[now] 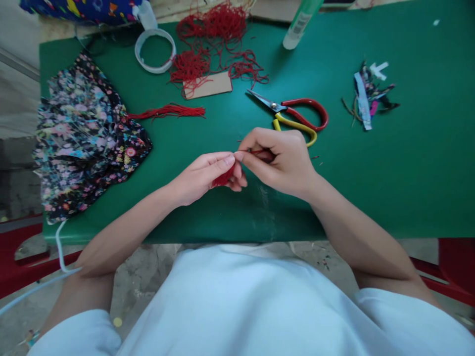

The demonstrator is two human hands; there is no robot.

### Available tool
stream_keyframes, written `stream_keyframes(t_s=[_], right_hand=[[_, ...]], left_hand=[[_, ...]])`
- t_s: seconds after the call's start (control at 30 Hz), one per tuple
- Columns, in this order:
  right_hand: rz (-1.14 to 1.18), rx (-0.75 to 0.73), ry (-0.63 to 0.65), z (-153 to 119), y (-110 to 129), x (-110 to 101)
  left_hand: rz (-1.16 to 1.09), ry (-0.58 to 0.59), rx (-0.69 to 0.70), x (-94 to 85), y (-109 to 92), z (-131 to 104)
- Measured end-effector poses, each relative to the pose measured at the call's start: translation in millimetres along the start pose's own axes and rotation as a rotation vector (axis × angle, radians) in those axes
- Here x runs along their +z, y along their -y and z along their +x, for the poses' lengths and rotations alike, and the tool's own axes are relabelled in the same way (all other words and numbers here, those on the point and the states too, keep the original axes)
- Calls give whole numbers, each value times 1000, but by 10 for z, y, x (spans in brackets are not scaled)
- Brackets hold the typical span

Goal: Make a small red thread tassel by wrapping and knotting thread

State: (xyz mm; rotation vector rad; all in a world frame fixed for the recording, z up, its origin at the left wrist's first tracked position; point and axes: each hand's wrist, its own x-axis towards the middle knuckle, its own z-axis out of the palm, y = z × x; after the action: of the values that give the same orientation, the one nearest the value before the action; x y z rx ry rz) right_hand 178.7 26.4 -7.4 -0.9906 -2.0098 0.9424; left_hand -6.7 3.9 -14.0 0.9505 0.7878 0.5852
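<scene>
My left hand (210, 175) is closed on a bundle of red thread (223, 178), part of which shows below the thumb. Close against it, my right hand (278, 160) pinches a thin red strand (256, 151) between thumb and forefinger. The fingertips of both hands meet above the green tabletop. Just beyond my right hand lie scissors (274, 106) with one red and one yellow handle, their blades apart and pointing to the upper left. A red thread tassel (170, 111) rests to the left, its end touching a floral cloth.
Dark floral cloth (89, 143) covers the left of the green table (415, 183). Farther back are a tape roll (155, 69), tangled red thread (218, 24), a cardboard strip (213, 86) and a glue stick (301, 24). Fabric scraps (365, 99) lie at the right.
</scene>
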Motion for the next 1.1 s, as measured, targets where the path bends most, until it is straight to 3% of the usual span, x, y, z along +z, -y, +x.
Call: stream_keyframes(t_s=[0.5, 0.87, 1.1], right_hand=[[27, -18, -14, 5, -44, 53], [-44, -42, -20, 12, -65, 49], [-59, -42, -32, 10, -55, 53]], left_hand=[[-164, -24, -61, -44, 63, 22], [-312, -122, -150, 9, 16, 29], [-352, -114, -120, 1, 40, 37]])
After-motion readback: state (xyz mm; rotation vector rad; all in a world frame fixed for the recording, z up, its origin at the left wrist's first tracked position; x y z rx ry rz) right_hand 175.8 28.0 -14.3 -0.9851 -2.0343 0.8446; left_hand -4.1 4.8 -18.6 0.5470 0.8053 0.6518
